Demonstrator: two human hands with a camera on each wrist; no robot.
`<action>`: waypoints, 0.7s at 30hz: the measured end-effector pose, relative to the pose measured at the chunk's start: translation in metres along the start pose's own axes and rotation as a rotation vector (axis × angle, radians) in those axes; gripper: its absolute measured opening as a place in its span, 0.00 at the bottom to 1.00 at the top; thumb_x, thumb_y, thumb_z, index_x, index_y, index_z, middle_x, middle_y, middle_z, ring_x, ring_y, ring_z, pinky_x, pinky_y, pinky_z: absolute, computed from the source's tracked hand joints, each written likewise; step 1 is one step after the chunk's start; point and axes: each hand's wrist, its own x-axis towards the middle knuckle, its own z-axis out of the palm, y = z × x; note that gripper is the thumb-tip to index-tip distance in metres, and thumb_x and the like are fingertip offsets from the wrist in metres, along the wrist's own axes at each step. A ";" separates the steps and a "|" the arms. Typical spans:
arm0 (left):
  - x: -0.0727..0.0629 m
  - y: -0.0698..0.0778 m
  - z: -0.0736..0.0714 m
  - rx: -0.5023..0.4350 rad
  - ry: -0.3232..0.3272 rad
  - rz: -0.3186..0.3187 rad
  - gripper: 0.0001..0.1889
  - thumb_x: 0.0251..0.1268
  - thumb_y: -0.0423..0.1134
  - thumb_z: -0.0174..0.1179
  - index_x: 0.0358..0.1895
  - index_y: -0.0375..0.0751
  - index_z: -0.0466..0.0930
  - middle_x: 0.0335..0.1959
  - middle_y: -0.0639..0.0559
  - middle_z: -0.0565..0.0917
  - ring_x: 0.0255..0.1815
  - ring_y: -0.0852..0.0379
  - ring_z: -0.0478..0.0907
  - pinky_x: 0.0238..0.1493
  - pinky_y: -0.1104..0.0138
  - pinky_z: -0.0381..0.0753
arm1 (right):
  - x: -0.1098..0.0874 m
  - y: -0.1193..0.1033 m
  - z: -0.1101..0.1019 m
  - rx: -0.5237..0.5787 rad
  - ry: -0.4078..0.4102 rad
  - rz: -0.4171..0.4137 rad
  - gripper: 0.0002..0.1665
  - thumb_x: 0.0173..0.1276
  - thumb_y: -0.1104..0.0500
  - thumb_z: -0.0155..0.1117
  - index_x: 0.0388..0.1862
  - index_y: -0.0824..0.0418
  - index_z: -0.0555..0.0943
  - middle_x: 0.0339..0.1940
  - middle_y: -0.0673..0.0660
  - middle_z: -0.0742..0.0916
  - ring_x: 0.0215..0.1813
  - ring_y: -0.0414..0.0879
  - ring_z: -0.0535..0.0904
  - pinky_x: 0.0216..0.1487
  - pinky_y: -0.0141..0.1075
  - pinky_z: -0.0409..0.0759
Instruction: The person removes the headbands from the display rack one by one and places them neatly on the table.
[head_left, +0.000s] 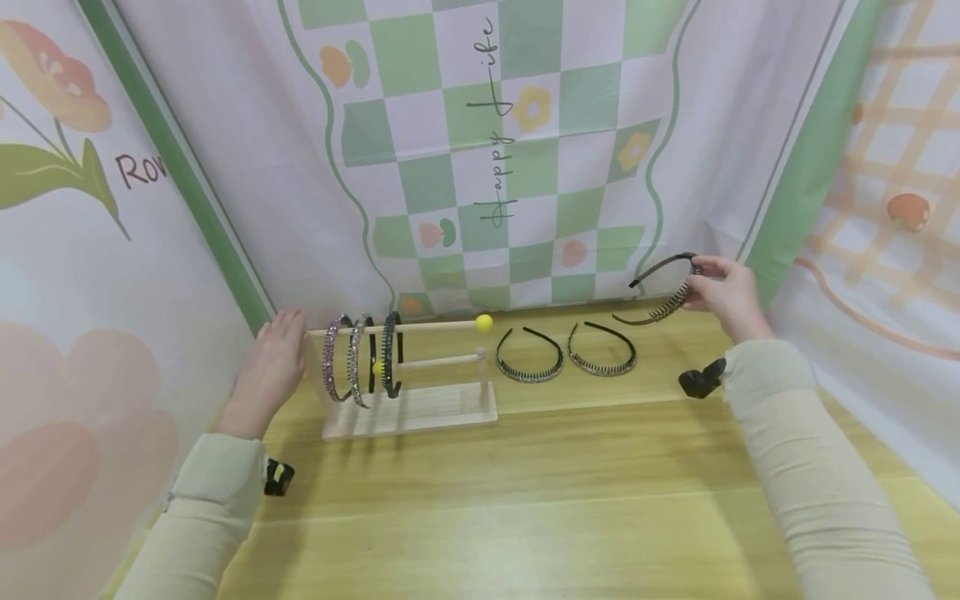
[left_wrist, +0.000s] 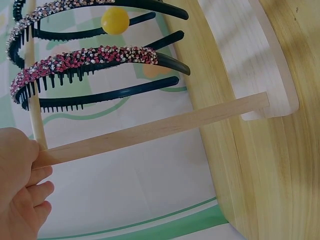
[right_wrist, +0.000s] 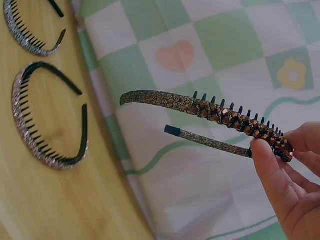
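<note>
At the right, my right hand (head_left: 727, 296) holds a headband (right_wrist: 225, 117) with brown faceted beads and dark teeth, pinched between thumb and fingers at its curved middle. It is raised above the table, its two free ends pointing left. On the left, my left hand (head_left: 273, 362) grips the top of the upright (left_wrist: 150, 130) of a wooden headband rack (head_left: 442, 408), thumb and fingers on either side. On the rack's upper rod hang a pink-beaded headband (head_left: 330, 358), a silver one (head_left: 354, 358) and a dark one (head_left: 387, 354).
Two beaded headbands (head_left: 529, 377) (head_left: 603, 368) lie on the wooden table (head_left: 487, 525), right of the rack. Yellow balls (head_left: 484, 323) cap the rack's rods. A patterned curtain (head_left: 525, 167) hangs behind, with more fabric at both sides.
</note>
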 end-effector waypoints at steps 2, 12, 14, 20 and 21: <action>0.000 0.000 0.000 -0.001 0.002 0.002 0.22 0.72 0.31 0.40 0.64 0.21 0.55 0.64 0.25 0.57 0.66 0.31 0.52 0.68 0.47 0.44 | 0.000 0.007 -0.003 -0.005 0.004 0.006 0.31 0.69 0.66 0.50 0.69 0.69 0.56 0.58 0.65 0.67 0.28 0.35 0.79 0.41 0.33 0.82; 0.000 0.000 0.000 0.004 0.008 0.007 0.22 0.73 0.33 0.37 0.64 0.20 0.54 0.64 0.25 0.56 0.66 0.31 0.52 0.68 0.47 0.45 | -0.002 0.030 -0.011 -0.022 0.034 0.026 0.30 0.69 0.67 0.47 0.68 0.72 0.55 0.54 0.63 0.68 0.29 0.35 0.78 0.41 0.33 0.82; 0.000 0.000 0.000 0.001 0.005 0.004 0.22 0.73 0.33 0.36 0.64 0.20 0.54 0.65 0.25 0.56 0.66 0.31 0.51 0.68 0.47 0.44 | -0.003 0.035 -0.012 -0.022 0.034 0.033 0.29 0.69 0.68 0.46 0.68 0.73 0.55 0.53 0.64 0.69 0.29 0.35 0.78 0.40 0.33 0.82; 0.000 0.000 0.000 0.005 0.006 0.004 0.22 0.73 0.33 0.37 0.64 0.20 0.54 0.64 0.25 0.57 0.65 0.31 0.52 0.68 0.47 0.45 | -0.003 0.053 -0.016 -0.008 0.047 0.062 0.28 0.68 0.70 0.46 0.66 0.75 0.56 0.47 0.62 0.70 0.26 0.35 0.78 0.37 0.32 0.83; 0.000 0.000 0.000 0.007 0.006 0.004 0.22 0.73 0.32 0.37 0.64 0.20 0.54 0.64 0.25 0.57 0.65 0.31 0.52 0.68 0.47 0.45 | -0.003 0.057 -0.016 -0.008 0.052 0.067 0.28 0.68 0.70 0.46 0.66 0.76 0.56 0.46 0.61 0.71 0.26 0.35 0.78 0.37 0.32 0.83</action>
